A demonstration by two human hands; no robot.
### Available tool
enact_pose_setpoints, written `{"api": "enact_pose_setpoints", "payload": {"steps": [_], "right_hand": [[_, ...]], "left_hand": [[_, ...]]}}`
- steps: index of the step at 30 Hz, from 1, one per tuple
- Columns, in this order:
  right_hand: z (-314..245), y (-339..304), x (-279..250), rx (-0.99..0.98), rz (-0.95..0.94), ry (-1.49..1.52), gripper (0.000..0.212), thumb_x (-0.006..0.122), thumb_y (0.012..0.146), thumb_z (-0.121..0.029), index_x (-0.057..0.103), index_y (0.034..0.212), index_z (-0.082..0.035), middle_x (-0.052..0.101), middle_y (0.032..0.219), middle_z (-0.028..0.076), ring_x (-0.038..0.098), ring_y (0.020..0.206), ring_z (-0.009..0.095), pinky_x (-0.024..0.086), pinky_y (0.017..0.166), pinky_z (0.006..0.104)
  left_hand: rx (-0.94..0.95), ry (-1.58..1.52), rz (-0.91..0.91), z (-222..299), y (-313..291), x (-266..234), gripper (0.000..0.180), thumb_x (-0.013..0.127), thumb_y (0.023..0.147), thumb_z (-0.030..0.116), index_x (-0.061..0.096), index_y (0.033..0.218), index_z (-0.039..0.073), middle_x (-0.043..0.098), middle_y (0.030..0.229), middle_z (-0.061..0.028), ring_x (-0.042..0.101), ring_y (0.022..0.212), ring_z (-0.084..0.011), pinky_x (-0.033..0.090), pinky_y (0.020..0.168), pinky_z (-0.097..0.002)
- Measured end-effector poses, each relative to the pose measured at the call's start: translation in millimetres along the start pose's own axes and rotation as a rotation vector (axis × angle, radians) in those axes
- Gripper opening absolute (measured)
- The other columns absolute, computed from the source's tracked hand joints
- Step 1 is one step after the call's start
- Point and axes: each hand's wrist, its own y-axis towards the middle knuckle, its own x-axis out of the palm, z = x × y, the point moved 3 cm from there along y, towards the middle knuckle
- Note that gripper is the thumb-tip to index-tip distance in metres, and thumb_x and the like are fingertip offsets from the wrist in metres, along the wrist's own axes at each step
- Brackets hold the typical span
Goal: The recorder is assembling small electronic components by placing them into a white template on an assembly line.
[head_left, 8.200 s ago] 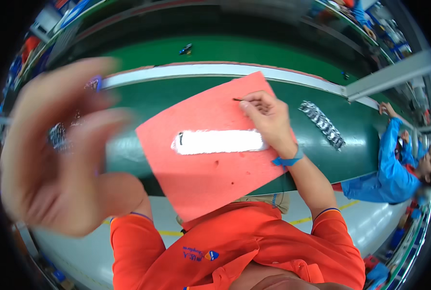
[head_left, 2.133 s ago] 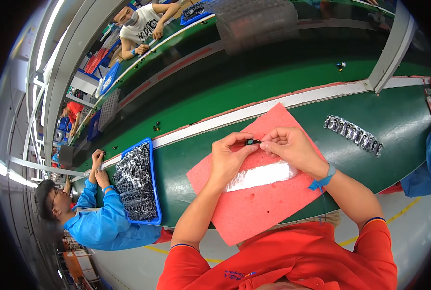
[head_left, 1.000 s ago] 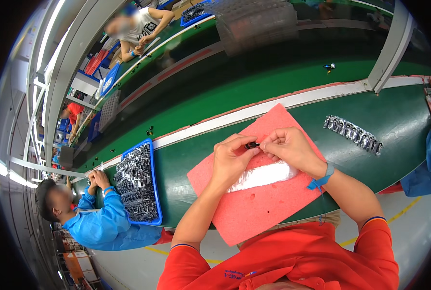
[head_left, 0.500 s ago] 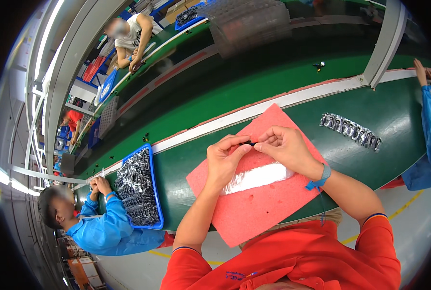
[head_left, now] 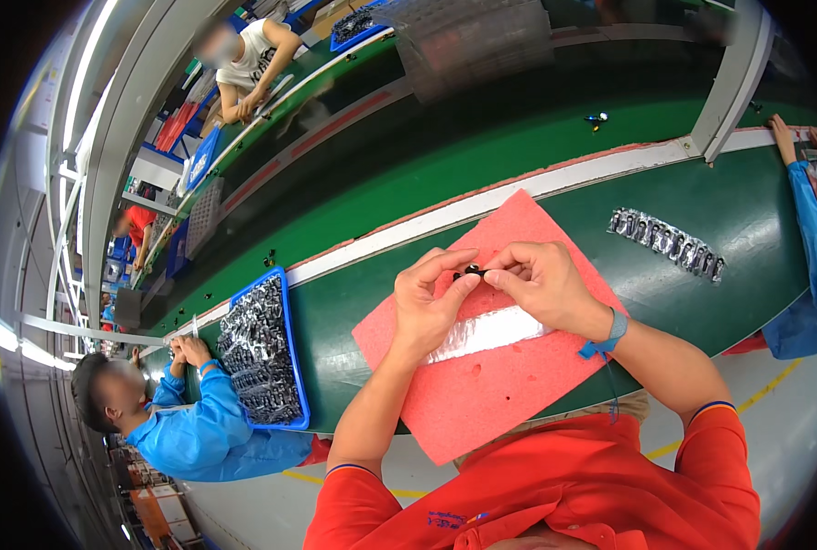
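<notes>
Over a pink foam sheet (head_left: 468, 403), my two hands meet at a small black part (head_left: 472, 271) with a shiny round bit; its exact kind is too small to make out. My left hand (head_left: 430, 298) pinches one end of it between thumb and fingers. The thumb and fingertips of my right hand (head_left: 541, 282) close on the other end. Beneath the hands, a shiny silver-white strip (head_left: 491, 334) lies across the foam. A blue strap circles my right wrist, with a cord hanging from it.
Left of the foam stands a blue tray (head_left: 300, 385) heaped with black parts in clear wrap. A wrapped row of black parts (head_left: 665, 243) lies on the right of the green bench (head_left: 711, 206). Beyond a white rail (head_left: 601, 169) runs a green belt (head_left: 482, 165). Co-workers sit on both sides and opposite.
My left fingers have spread slightly, so more of the black part shows. Small parts on the belt have shifted a little to the left. Both hands stay over the foam.
</notes>
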Motion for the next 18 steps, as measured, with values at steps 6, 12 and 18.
{"api": "enact_pose_setpoints", "payload": {"steps": [6,12,18], "right_hand": [[4.2,0.4,1.3,0.045,0.031,0.071,0.014,0.076,0.094,-0.01,0.076,0.095,0.004,0.077,0.082,0.011,0.074,0.074,0.014,0.059,0.067,0.028],[13.7,5.2,-2.3,0.238,-0.029,0.275,0.018,0.074,0.099,-0.014,0.076,0.104,0.004,0.075,0.086,0.006,0.071,0.078,0.011,0.059,0.071,0.0257],[18.1,6.9,-5.7,0.305,-0.062,0.299,0.022,0.071,0.102,-0.017,0.074,0.109,0.004,0.075,0.093,0.008,0.071,0.082,0.012,0.059,0.075,0.0261]], "left_hand": [[0.045,-0.025,-0.003,-2.4,1.4,0.2,0.033,0.077,0.086,-0.006,0.075,0.119,-0.004,0.073,0.105,-0.0104,0.069,0.094,-0.016,0.054,0.089,-0.0291],[-0.216,-0.311,-0.004,-15.0,2.8,-2.4,0.029,0.072,0.096,-0.003,0.071,0.125,-0.006,0.073,0.114,-0.011,0.07,0.103,-0.0154,0.056,0.096,-0.0286],[-0.319,-0.629,0.003,-21.3,4.7,-3.2,0.031,0.062,0.105,0.011,0.067,0.13,-0.008,0.075,0.115,-0.0165,0.074,0.108,-0.0238,0.061,0.098,-0.0386]]}}
